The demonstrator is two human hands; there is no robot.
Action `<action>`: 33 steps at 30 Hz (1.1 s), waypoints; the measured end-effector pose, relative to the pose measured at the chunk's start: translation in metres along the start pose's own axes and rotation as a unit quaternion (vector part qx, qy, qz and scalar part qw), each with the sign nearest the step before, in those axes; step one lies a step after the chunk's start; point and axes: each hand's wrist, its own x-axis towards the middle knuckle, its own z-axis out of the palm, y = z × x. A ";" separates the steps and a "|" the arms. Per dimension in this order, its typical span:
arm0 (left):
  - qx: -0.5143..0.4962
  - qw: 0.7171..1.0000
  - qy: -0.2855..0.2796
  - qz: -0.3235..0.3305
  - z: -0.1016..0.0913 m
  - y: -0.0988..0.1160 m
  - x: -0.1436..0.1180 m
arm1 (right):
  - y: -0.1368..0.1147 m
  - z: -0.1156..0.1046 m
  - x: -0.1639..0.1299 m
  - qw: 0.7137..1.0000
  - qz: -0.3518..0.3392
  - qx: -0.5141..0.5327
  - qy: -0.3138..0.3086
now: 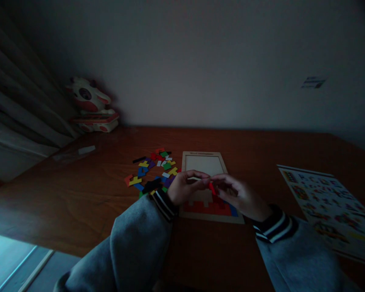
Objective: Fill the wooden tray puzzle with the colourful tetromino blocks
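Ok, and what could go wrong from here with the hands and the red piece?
The red piece is at the fingertips where the left hand and right hand meet, so it might slip onto the wooden tray.
The left cuff sits by the loose pieces and could nudge some.
Dim light may make dark pieces easy to overlook.
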 end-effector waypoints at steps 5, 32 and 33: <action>-0.036 0.998 -0.004 -0.043 0.001 -0.002 -0.002 | 0.010 0.008 0.004 0.997 0.045 0.054 0.017; 0.552 0.773 -0.120 0.289 -0.018 0.000 -0.009 | 0.009 0.001 0.003 0.994 0.018 -0.106 0.015; 0.543 0.786 -0.109 0.273 -0.017 0.001 -0.009 | 0.009 0.001 0.003 0.995 0.023 -0.099 0.011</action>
